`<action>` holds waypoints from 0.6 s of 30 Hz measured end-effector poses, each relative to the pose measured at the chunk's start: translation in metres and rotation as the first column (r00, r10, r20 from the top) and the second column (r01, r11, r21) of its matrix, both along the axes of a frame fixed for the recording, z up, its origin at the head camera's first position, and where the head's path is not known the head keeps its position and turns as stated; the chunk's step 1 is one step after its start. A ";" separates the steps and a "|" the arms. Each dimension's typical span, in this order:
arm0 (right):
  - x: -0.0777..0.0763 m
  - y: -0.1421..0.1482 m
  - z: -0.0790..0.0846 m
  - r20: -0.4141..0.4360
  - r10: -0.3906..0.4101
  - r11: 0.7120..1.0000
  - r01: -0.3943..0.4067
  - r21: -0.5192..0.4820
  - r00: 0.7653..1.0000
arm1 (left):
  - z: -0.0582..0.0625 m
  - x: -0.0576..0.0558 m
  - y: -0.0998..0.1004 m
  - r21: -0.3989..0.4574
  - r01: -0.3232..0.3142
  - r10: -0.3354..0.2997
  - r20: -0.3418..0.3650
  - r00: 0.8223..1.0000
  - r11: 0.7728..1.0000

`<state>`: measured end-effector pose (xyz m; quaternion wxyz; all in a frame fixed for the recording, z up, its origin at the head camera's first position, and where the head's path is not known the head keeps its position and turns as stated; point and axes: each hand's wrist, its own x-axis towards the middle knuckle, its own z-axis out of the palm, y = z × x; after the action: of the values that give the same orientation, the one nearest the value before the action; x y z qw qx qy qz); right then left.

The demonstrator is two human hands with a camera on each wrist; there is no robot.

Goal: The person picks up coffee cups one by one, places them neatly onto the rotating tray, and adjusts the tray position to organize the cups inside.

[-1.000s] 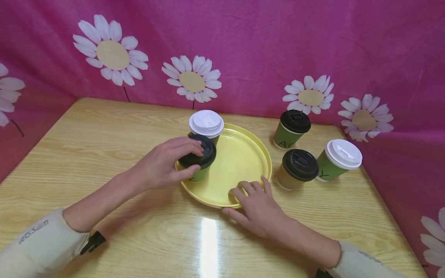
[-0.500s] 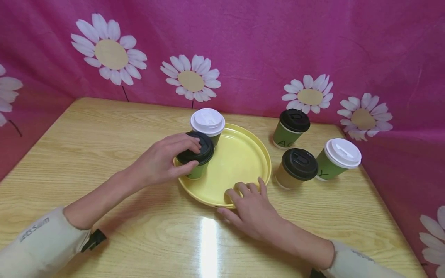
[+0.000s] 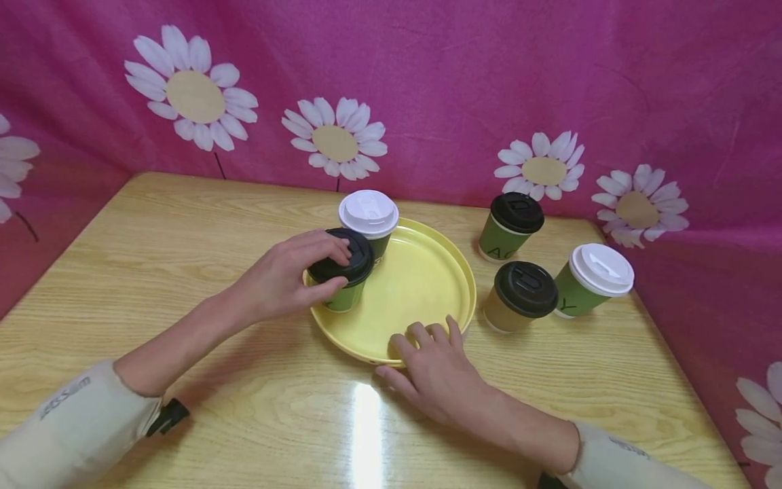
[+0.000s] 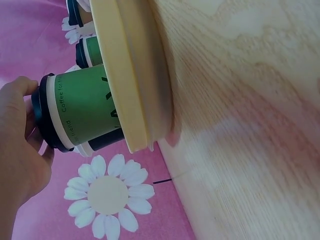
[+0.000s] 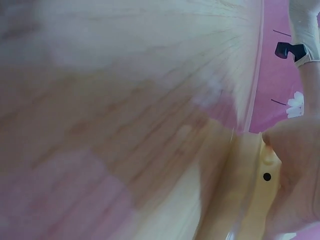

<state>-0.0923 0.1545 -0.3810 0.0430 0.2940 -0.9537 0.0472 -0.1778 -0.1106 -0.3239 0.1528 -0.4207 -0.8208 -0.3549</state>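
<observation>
A round yellow tray (image 3: pixel 415 292) lies on the wooden table. On its left side stands a green paper coffee cup (image 3: pixel 346 297) with a black lid; my left hand (image 3: pixel 287 275) holds it by the lid, fingers over the top and thumb at the near side. In the left wrist view the cup (image 4: pixel 82 102) stands upright with its base hidden behind the tray's rim. Just behind it is a dark cup with a white lid (image 3: pixel 369 214), partly covered by the first. My right hand (image 3: pixel 440 377) pinches the tray's near rim, fingers inside and thumb outside.
Right of the tray, three lidded cups stand on the table: a green one with a black lid (image 3: pixel 510 224), a brown one with a black lid (image 3: pixel 521 297) and a green one with a white lid (image 3: pixel 594 280). A pink flowered cloth (image 3: pixel 427 88) hangs behind and beside the table.
The tray has turned slightly clockwise: the held cup has shifted a little back with my left hand, the white-lidded cup rightward, and my right hand leftward along the near edge.
</observation>
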 end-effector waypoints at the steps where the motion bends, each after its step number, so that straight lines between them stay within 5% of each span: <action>1: 0.000 0.000 0.000 0.002 0.000 1.000 0.000 0.000 1.000 | 0.000 0.000 0.000 0.000 -0.001 0.001 0.003 1.000 1.000; 18: -0.002 -0.004 0.004 -0.017 0.036 0.999 -0.036 0.036 0.999 | -0.002 -0.006 0.000 0.023 -0.004 0.004 -0.005 1.000 1.000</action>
<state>-0.0941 0.1505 -0.3774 0.0452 0.3123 -0.9485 0.0284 -0.1839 -0.1110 -0.3255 0.1606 -0.4182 -0.8170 -0.3630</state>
